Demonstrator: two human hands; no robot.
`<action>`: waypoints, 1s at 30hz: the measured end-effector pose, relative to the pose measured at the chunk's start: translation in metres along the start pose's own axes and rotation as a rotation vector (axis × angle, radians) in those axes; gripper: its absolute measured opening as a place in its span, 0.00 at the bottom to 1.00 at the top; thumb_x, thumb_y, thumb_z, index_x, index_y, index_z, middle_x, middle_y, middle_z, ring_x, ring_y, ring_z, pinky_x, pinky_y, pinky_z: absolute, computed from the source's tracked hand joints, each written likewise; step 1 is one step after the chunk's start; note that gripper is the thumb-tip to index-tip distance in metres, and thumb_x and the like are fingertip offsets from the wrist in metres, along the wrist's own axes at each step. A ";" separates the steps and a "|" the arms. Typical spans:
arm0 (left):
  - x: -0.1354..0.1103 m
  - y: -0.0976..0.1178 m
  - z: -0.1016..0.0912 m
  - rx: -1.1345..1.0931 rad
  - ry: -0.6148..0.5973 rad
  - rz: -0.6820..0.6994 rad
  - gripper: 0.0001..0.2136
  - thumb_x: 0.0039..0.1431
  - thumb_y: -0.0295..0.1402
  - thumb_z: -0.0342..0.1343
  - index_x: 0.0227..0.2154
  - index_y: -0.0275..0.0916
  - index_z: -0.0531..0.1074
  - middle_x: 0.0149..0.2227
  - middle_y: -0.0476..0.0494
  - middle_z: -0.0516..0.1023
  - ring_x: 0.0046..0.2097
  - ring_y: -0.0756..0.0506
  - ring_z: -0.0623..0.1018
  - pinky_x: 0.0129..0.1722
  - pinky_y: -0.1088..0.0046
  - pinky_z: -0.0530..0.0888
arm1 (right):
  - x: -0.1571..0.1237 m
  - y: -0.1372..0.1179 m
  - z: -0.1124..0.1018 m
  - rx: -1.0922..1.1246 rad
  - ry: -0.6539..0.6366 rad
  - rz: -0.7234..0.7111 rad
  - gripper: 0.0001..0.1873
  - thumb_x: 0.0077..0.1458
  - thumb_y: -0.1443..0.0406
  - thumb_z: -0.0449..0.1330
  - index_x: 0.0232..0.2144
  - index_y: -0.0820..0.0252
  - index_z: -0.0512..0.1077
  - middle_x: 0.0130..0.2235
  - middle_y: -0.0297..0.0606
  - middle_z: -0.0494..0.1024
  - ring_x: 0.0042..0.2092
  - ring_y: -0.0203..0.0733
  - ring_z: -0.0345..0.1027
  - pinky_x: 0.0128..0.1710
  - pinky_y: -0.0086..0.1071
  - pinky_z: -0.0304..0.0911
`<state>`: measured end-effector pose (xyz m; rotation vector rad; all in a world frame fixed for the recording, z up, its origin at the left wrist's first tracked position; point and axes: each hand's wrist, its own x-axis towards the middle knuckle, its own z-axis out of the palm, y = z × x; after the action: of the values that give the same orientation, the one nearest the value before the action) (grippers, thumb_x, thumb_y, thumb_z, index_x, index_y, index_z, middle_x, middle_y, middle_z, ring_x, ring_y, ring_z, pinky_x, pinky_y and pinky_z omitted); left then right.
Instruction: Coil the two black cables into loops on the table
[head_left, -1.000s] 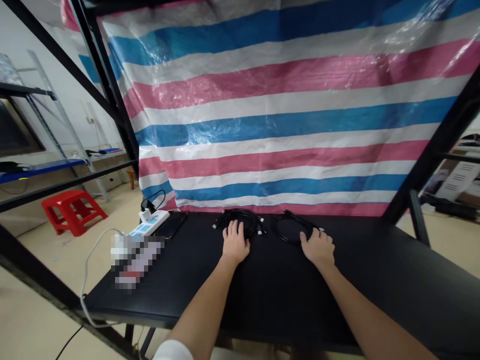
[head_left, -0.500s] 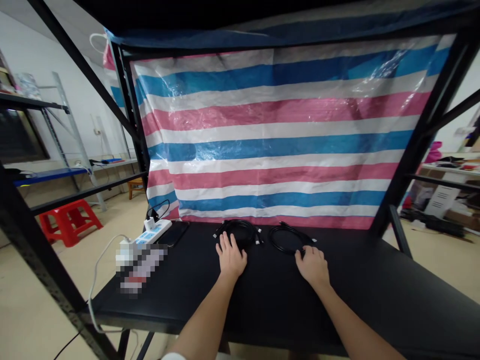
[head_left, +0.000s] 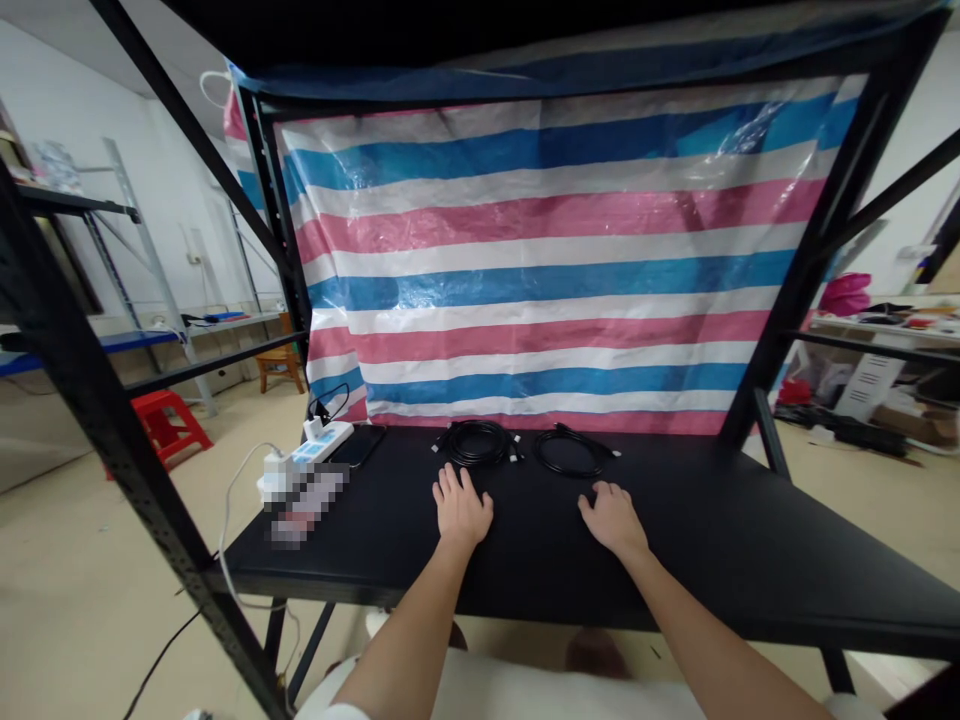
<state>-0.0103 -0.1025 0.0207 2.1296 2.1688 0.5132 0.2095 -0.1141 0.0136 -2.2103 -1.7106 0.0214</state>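
Two coiled black cables lie side by side near the back of the black tabletop (head_left: 712,540). The left cable coil (head_left: 478,463) is thicker, with several light metal plugs at its edges. The right cable coil (head_left: 559,470) is thinner, and a pale plug points right. My left hand (head_left: 461,510) rests palm down just in front of the left coil, fingers spread and nothing held. In front of the right coil and apart from it, my right hand (head_left: 613,518) lies palm down, fingers slightly bent, thumb apart, also holding nothing.
On the left stand a white power strip (head_left: 324,443) with plugs in it and a dark phone (head_left: 360,446) beside it. A blurred-out patch (head_left: 309,508) lies nearer. Black rack posts frame both sides, and a striped plastic sheet (head_left: 540,290) closes the back.
My right hand has drawn back from the right cable coil, which it was at before. My left hand sits a little farther from the left coil. The view has shifted, showing more below the table edge.
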 end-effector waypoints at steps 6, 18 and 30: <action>-0.004 -0.002 -0.002 -0.020 0.036 -0.007 0.26 0.57 0.32 0.45 0.58 0.25 0.62 0.64 0.23 0.55 0.65 0.32 0.55 0.61 0.51 0.54 | -0.012 -0.008 -0.009 -0.057 -0.033 0.009 0.20 0.57 0.66 0.47 0.44 0.74 0.72 0.45 0.57 0.74 0.51 0.54 0.66 0.51 0.39 0.58; 0.021 -0.007 -0.004 -0.117 -0.100 -0.004 0.36 0.52 0.40 0.50 0.63 0.29 0.50 0.68 0.24 0.42 0.68 0.30 0.45 0.62 0.46 0.48 | -0.005 -0.002 0.004 -0.117 0.009 -0.034 0.18 0.56 0.66 0.49 0.41 0.71 0.74 0.41 0.55 0.75 0.47 0.54 0.69 0.50 0.40 0.59; 0.088 -0.010 0.012 -0.288 -0.046 0.013 0.24 0.57 0.41 0.46 0.56 0.38 0.64 0.66 0.35 0.54 0.68 0.37 0.49 0.64 0.53 0.47 | 0.071 0.020 0.024 0.311 0.277 0.240 0.13 0.45 0.65 0.54 0.34 0.63 0.71 0.38 0.50 0.75 0.44 0.54 0.68 0.47 0.42 0.60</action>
<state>-0.0205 -0.0141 0.0237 1.9820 1.9233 0.7199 0.2422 -0.0450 -0.0005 -2.0609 -1.2012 0.0354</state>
